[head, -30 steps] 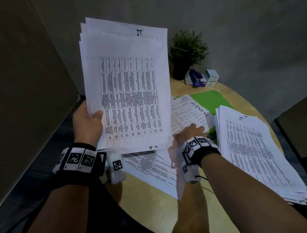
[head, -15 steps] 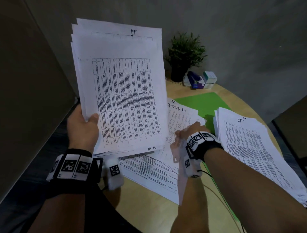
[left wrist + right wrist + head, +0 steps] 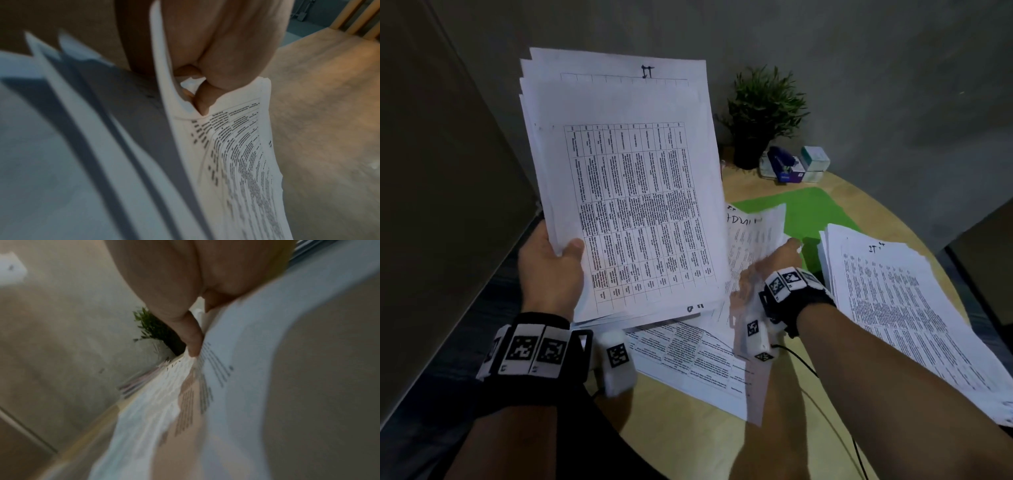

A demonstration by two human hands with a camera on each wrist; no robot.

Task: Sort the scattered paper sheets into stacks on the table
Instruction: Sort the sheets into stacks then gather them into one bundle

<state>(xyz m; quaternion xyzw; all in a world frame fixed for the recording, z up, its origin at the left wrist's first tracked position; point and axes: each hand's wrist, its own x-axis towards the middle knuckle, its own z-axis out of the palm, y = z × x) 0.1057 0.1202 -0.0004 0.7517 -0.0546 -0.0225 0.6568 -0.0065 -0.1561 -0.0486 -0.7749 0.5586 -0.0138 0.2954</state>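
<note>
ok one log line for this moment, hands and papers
left hand grips held bundle upright | right hand pinches admin sheet | IT stack on table

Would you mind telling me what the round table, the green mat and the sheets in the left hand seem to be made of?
Table: probably light wood or laminate, matte; pale tan with a faint grain.
Green mat: possibly plastic or card; flat, uniform bright green, thin edge.
Held sheets: plain white printer paper, matte; thin fanned edges, printed tables, bending under the left hand grip.

ADMIN sheet (image 3: 755,233) lifted higher by right hand (image 3: 774,267), tilted steeper off the table
</note>
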